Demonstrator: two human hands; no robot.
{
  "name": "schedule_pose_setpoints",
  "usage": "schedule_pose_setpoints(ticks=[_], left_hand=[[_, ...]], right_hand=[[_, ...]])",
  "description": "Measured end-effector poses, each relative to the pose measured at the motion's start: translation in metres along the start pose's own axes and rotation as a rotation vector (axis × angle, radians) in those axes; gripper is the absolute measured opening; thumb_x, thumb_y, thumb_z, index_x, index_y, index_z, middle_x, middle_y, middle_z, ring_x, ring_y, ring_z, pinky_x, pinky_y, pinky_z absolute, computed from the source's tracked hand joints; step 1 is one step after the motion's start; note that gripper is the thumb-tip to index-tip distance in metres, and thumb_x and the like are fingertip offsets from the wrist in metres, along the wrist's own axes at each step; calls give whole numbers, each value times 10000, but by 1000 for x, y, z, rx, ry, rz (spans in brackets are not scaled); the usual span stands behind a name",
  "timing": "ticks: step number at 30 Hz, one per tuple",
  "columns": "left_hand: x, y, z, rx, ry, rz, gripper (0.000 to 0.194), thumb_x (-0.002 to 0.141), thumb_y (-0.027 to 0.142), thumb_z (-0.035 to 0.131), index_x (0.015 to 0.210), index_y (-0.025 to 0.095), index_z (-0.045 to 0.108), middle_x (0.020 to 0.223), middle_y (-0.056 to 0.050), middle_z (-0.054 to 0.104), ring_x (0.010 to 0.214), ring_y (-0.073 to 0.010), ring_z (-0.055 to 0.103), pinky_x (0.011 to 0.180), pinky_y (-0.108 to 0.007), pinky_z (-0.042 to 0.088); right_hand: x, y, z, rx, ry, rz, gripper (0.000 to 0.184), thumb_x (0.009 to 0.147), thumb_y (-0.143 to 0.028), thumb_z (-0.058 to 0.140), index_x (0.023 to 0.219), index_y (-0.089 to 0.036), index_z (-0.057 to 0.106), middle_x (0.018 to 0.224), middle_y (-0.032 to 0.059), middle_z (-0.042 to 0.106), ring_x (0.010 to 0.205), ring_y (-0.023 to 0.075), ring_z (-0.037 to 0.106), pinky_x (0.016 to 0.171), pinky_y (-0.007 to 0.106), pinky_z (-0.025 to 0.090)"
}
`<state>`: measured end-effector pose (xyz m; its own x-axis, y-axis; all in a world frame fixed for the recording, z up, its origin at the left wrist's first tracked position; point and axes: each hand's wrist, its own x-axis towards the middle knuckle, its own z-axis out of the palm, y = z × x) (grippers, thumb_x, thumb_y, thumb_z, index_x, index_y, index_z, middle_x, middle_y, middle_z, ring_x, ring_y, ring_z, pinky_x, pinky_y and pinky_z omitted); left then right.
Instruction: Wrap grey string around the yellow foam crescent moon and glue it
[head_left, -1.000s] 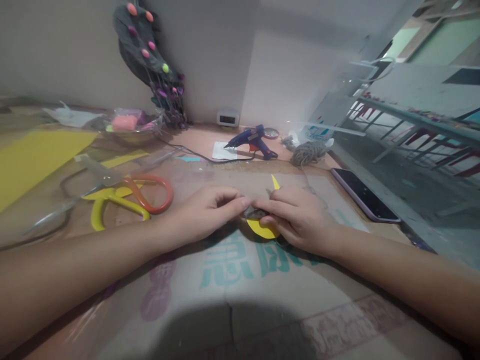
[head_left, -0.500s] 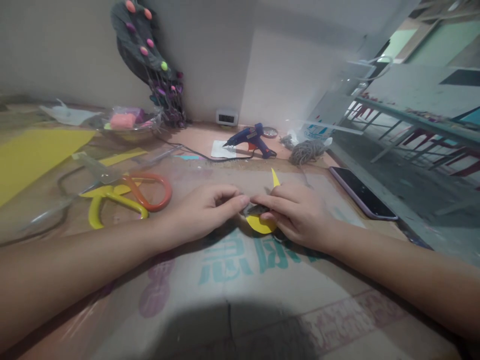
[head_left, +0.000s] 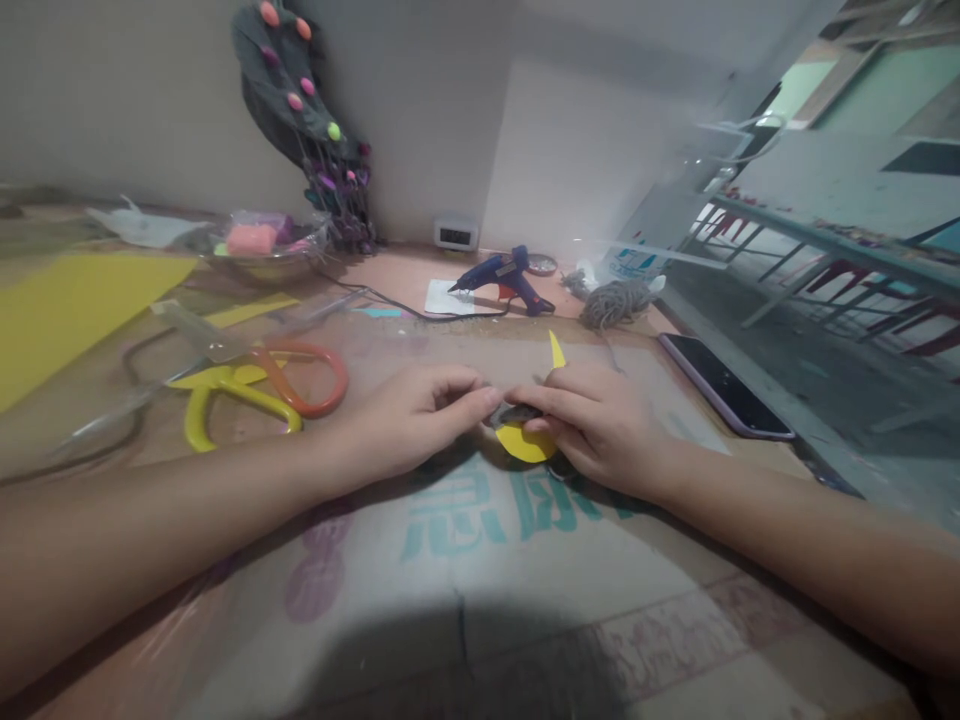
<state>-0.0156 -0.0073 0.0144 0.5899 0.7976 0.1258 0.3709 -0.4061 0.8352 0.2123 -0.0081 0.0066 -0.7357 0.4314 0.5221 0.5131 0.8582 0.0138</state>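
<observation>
My right hand (head_left: 592, 420) is closed around a curved yellow paper piece (head_left: 526, 442), whose thin pointed tip rises behind the knuckles. Grey strands (head_left: 519, 413), which look like yarn, lie across the paper beneath my right index finger. Just to the left, my left hand (head_left: 442, 408) is closed, thumb against fingers, close to the strands' end. What those fingers pinch is too small or hidden to make out. Both hands rest low over a printed plastic-like sheet (head_left: 420, 610) on the table.
Orange- and yellow-handled scissors (head_left: 304, 410) lie left of my left forearm. A blue glue gun (head_left: 499, 275) stands behind my hands, with a grey yarn ball (head_left: 619, 302) to its right. A phone (head_left: 727, 385) lies at the right edge; yellow paper (head_left: 82, 310) is far left.
The view has shifted slightly. Both hands keep nearly the same pose around the yellow piece and the grey strands.
</observation>
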Motion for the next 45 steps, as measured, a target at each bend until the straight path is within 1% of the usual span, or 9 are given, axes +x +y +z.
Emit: schedule_pose_setpoints(ticks=[11,18,29,31,36,45], left_hand=[[0,0,0,6,-4,2,374,935,423,430,684,165,531,625,44,436,591,-99,423,532,-220,312],[0,2,0,4,-14,-45,380,922,431,437,675,164,546,612,42,451,583,-104,428,528,-226,312],[0,4,0,-27,11,-47,367,915,409,443,664,165,549,614,39,462,581,-100,423,530,-226,320],[0,3,0,-29,15,-48,370,916,416,442,660,167,540,612,40,451,577,-100,417,525,-226,315],[1,1,1,-30,12,-51,371,914,424,444,661,169,534,614,42,455,578,-102,426,532,-228,317],[2,3,0,1,9,-56,384,913,438,439,665,166,549,619,34,485,583,-107,440,534,-230,321]], right_hand=[[0,-1,1,-58,13,-21,247,954,-258,469,1063,-144,658,727,36,569,645,151,458,598,288,309],[1,-2,-1,-133,15,-40,247,955,-256,465,1034,-149,673,718,41,583,638,151,456,600,295,298],[-1,0,1,-129,43,-72,238,949,-284,483,1052,-161,659,715,32,575,635,152,455,605,296,304],[-2,0,1,-99,53,-63,242,950,-283,479,1072,-160,649,730,34,576,644,150,465,612,293,313],[-1,1,0,-28,26,-20,248,956,-277,467,1070,-140,639,737,40,583,646,147,480,605,287,320],[0,-1,-1,-111,15,-41,244,957,-281,464,1042,-150,652,722,35,585,632,149,456,597,300,293]])
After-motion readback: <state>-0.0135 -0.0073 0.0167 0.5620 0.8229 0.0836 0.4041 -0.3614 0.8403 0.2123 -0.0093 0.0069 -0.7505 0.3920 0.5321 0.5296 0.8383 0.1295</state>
